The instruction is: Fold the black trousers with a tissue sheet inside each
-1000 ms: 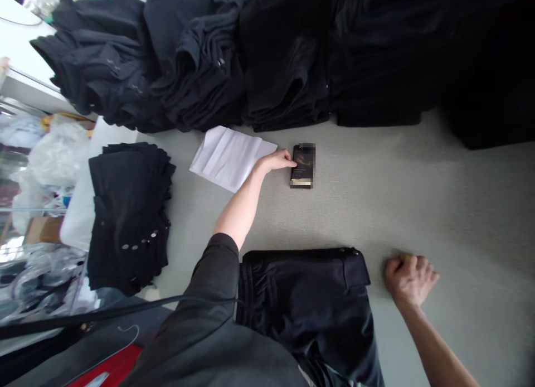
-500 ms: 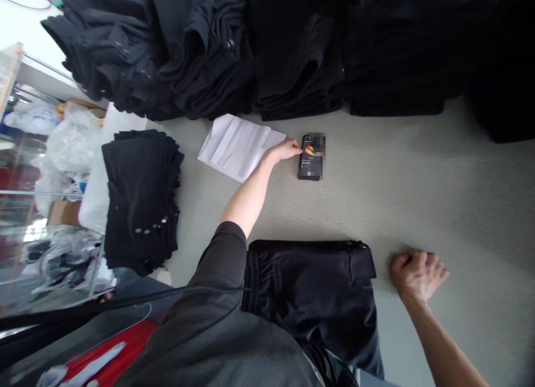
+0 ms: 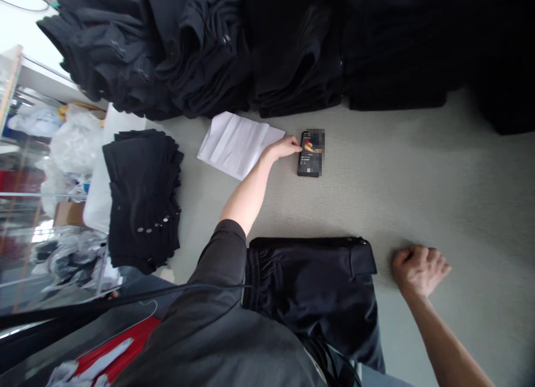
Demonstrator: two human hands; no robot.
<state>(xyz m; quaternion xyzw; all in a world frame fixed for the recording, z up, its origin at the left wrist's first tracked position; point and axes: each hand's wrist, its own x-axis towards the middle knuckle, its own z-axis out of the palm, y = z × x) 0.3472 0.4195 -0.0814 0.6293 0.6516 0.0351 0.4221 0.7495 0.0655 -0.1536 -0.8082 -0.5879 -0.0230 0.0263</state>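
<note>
My left hand (image 3: 285,147) reaches over the table, its fingers curled and one digit touching the left edge of a phone (image 3: 310,154). The phone lies flat with its screen lit, partly blurred out. Under and beside my left wrist lies a creased white paper sheet (image 3: 239,144). My right hand (image 3: 421,270) rests on the table as a loose fist, with nothing visible in it. Between my arms a pair of black trousers (image 3: 313,298) with a gathered waistband lies at the table's near edge, partly covered by my sleeve and body.
Tall piles of folded black garments (image 3: 200,52) line the far side of the grey table (image 3: 376,180). Another black garment stack (image 3: 144,197) with metal buttons stands at the left. Beyond it are shelves with plastic bags (image 3: 77,141) and a cardboard box (image 3: 69,214). A dark cord (image 3: 184,288) crosses my sleeve.
The view has shifted very slightly. Both hands, the phone and the trousers keep their places.
</note>
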